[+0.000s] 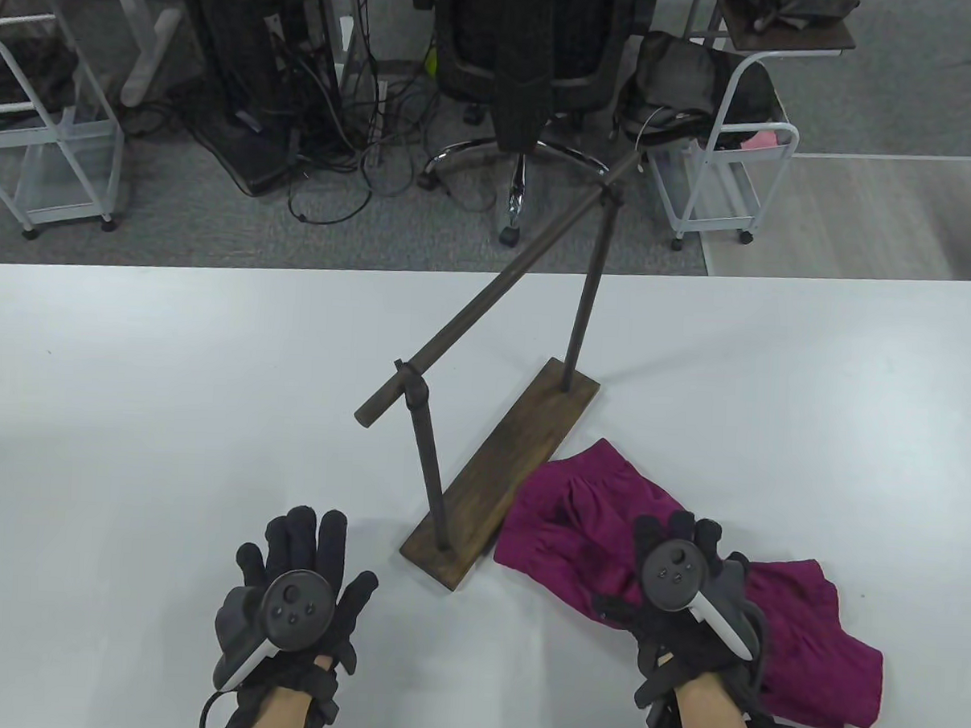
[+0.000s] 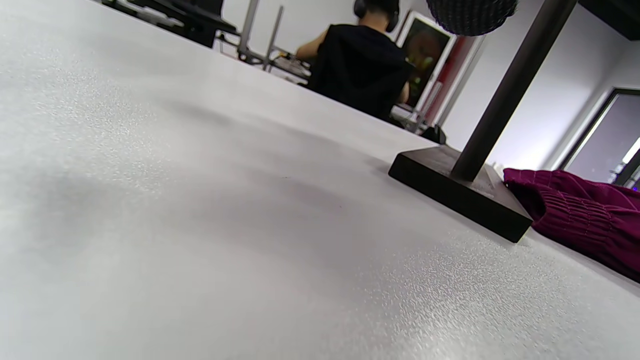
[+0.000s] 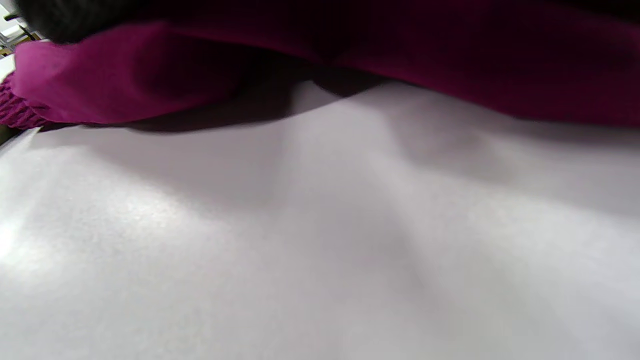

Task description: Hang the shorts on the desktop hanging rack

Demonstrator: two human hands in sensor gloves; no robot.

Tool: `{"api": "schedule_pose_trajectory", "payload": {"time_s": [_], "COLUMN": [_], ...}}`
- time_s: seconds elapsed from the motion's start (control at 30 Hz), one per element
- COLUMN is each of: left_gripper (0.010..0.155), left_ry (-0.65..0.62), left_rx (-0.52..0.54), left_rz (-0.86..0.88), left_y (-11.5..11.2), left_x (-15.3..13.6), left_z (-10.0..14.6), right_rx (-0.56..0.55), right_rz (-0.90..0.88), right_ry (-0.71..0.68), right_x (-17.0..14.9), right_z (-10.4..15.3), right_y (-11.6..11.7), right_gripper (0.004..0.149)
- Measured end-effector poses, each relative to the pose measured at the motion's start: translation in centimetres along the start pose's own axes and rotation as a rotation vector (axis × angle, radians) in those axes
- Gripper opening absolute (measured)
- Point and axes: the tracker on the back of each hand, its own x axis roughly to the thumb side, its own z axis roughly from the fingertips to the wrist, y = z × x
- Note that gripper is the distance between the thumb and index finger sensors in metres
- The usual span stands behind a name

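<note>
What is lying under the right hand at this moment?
The magenta shorts lie crumpled on the white table, beside the rack's base. The right hand is over their middle, hiding that part; whether the fingers grip the cloth cannot be seen.

Both gloved hands enter from the bottom edge of the table view, palms down, each with a tracker strapped to its back. The left hand (image 1: 295,585) sits at lower left, fingers spread and extended flat, gripping nothing. The right hand (image 1: 685,594) sits at lower right, fingers pointing toward the top of the frame and slightly curled; whether they pinch anything cannot be told. Bare forearm skin shows behind each glove.
</note>
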Motion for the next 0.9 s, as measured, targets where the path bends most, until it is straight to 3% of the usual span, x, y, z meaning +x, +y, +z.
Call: {"api": "schedule_pose_trajectory", "payload": {"time_s": [0.53,0.73,0.9], "left_gripper": [0.08,0.079,0.08], "left_ry": [0.018,0.012,0.015], "left_rx": [-0.001,0.01,0.002], "left_rz": [0.032,0.009,0.013], "left_y": [0.0,0.0,-0.1], "left_x": [-0.3,-0.1,-0.2], "left_z": [0.0,0.0,0.0], "right_rx": [0.243,0.291,0.261], "right_rz": [0.079,0.006,-0.005], "right_ry": [0.115,0.085,0.084], "right_x": [0.4,0.1,0.0], "right_z": [-3.2,-4.1,-4.1], "right_y": [-0.2,0.2,0.2], "right_gripper": [0.108,0.108,0.104]}}
